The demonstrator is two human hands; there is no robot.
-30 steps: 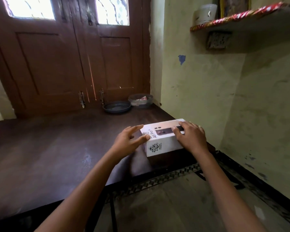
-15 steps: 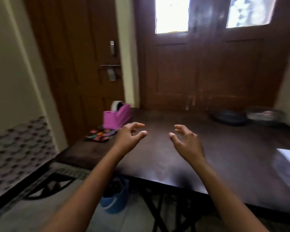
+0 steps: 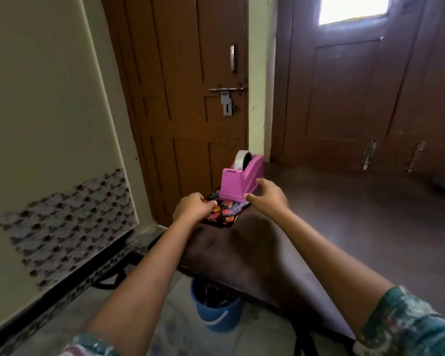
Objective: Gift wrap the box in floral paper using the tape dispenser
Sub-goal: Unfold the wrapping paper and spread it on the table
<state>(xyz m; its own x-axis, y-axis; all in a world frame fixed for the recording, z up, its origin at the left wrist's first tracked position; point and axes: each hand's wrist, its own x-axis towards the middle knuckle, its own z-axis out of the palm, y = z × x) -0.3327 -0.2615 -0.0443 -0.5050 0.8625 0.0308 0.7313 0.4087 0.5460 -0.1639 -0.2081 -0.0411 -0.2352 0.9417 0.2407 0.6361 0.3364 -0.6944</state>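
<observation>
Pink plastic catches the eye first: the tape dispenser (image 3: 242,182) sits just above the middle of the frame, on the far left corner of a dark brown table (image 3: 332,227), with a roll of clear tape (image 3: 240,159) standing up out of its back. Its front end rests on a folded sheet of floral paper (image 3: 224,214), black with bright orange, red and blue blooms, which lies flat at the table's corner.

The left hand (image 3: 194,208) comes in from the lower left. Its fingers are curled down over the paper's left edge and grip it, knuckles up. The right hand (image 3: 269,195) is just beside the dispenser's right flank, its thumb and forefinger spread wide as if around the base. I cannot tell whether the fingertips actually touch the plastic. Both forearms are bare, with a patterned teal sleeve (image 3: 406,327) showing at the lower right.

Under the table's near edge, low in the frame, stands a blue bucket (image 3: 216,314). Behind the dispenser is a brown wooden door (image 3: 185,111) with a metal latch (image 3: 226,95). A darker double door (image 3: 370,104) fills the upper right, daylight coming through its pane. A patch of flowered covering (image 3: 70,219) sits on the cream wall at the left.
</observation>
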